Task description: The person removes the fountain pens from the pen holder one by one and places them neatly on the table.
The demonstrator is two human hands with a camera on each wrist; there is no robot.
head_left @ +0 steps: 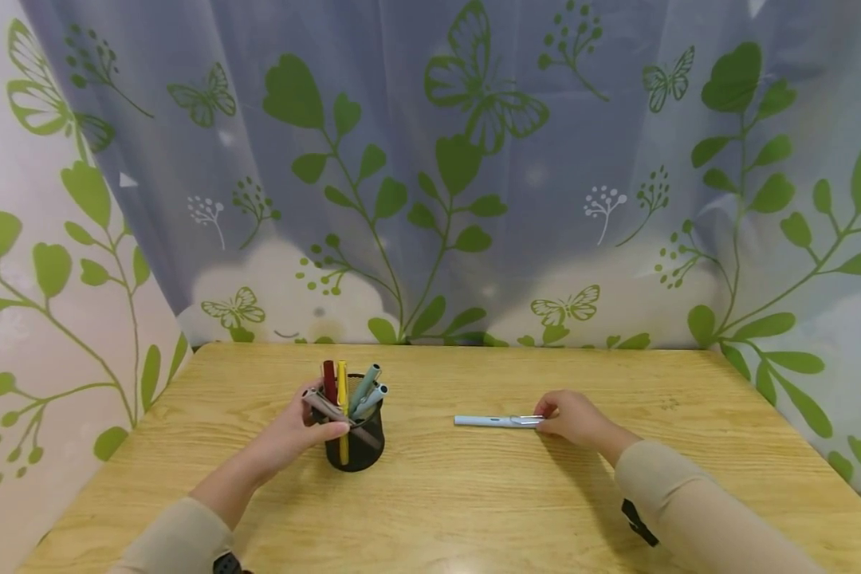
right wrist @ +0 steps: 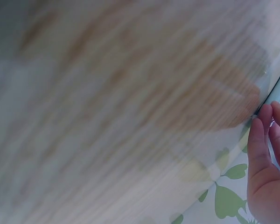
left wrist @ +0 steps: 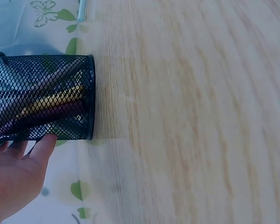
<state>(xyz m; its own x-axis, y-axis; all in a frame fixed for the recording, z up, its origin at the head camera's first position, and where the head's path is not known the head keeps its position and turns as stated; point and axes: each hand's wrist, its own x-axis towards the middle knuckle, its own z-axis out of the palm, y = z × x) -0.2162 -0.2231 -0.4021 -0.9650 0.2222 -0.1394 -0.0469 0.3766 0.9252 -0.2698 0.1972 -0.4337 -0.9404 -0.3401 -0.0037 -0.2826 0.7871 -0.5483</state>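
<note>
A black mesh pen holder [head_left: 364,446] stands upright on the wooden table, with several capped pens leaning in it, among them a yellow pen [head_left: 342,391], a dark red pen [head_left: 329,381] and greenish and grey ones. My left hand [head_left: 287,434] holds the holder at its left side, thumb across the near rim; the left wrist view shows the fingers against the mesh [left wrist: 42,98]. To the right, a light blue pen [head_left: 484,421] lies level, its metal clip toward my right hand [head_left: 574,418]. The thumb and fingers of that hand pinch the pen's right end, hiding its tip.
The wooden table [head_left: 430,510] reaches back to a patterned curtain [head_left: 402,239] with green leaves and butterflies. More of this cloth hangs along the left and right sides. Bare tabletop lies between the holder and the light blue pen.
</note>
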